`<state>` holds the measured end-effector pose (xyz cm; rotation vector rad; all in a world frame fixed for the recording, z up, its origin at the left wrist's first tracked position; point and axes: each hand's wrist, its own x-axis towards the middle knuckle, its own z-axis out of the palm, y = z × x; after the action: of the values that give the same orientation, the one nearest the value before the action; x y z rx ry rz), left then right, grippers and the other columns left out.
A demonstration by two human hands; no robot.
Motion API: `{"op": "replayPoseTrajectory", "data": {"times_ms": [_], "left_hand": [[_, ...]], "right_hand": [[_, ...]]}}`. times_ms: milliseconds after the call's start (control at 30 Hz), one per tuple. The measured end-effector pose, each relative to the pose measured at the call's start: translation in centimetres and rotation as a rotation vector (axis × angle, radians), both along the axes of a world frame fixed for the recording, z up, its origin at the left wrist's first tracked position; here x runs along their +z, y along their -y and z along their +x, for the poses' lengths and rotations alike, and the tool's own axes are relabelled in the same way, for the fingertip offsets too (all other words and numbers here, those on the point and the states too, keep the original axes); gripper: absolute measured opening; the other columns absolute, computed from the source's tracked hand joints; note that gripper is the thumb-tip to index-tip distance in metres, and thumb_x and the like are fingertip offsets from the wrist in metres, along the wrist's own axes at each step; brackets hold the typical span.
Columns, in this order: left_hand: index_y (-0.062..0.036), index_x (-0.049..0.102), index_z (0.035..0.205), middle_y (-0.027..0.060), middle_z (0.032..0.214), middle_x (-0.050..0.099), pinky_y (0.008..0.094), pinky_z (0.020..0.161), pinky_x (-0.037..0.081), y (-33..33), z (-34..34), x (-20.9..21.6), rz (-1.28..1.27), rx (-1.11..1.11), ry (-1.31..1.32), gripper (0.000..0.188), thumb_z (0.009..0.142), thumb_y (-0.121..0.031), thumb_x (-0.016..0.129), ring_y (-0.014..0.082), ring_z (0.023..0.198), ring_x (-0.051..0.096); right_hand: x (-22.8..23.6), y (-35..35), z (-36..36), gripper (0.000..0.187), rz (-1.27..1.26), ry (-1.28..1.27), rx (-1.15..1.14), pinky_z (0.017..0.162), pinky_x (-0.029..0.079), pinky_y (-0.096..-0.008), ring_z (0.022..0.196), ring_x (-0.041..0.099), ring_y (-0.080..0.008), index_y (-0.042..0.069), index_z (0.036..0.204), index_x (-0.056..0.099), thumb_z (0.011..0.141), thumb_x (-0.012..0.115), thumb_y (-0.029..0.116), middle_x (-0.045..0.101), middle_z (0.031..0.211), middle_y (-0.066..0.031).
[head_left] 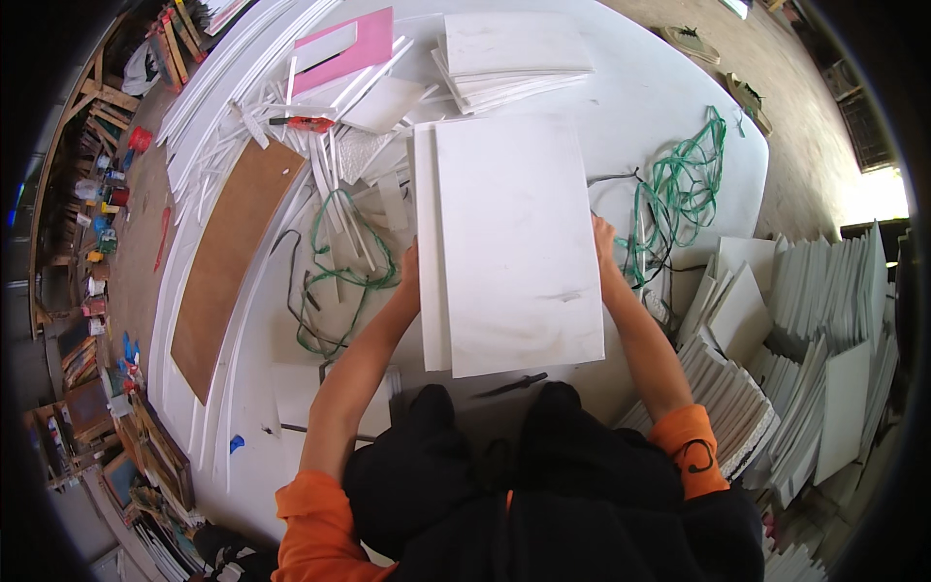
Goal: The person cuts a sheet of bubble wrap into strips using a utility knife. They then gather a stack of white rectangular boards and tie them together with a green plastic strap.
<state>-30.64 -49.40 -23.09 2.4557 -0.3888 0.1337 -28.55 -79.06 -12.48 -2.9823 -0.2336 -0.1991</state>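
Between my arms is a stack of flat white boards, its top board shifted to the right so that the edge of a board beneath shows along the left. My left hand closes on the stack's left edge. On the right edge, my right hand grips it a little farther from me. The boards hide most fingers of both hands. A slim black tool lies just below the stack's near edge, close to my knees.
Tangled green strapping lies at the right, with another loop at the left. Beyond are another white board stack, a pink sheet and a red cutter. A brown board lies left; stacked panels stand right.
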Motion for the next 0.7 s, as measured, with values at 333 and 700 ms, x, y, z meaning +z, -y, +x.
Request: {"op": "replayPoseTrajectory", "data": {"times_ms": [333,700], "left_hand": [[-0.0025,0.052,0.077,0.0131,0.068,0.057,0.0341,0.053,0.047,-4.1,-0.3,-5.7,-0.131,0.157,-0.213,0.017,0.077,-0.020,0.052,0.0261,0.063,0.058],[-0.0003,0.057,0.078,0.0149,0.068,0.059,0.0371,0.059,0.044,-12.7,1.4,13.6,0.309,-0.033,-0.427,0.037,0.084,-0.035,0.046,0.0267,0.062,0.057]], "right_hand": [[5.4,4.1,1.9,0.014,-0.003,-0.051,-0.313,0.061,0.046,-0.0433,0.070,0.059,-0.0345,0.010,0.078,0.060,0.075,0.048,0.016,0.060,0.073,-0.0159],[6.7,19.9,-1.1,0.041,0.365,-0.554,-0.434,0.041,0.032,-0.0324,0.044,0.046,-0.0184,0.004,0.064,0.054,0.076,0.057,0.042,0.048,0.050,-0.0059]]}}
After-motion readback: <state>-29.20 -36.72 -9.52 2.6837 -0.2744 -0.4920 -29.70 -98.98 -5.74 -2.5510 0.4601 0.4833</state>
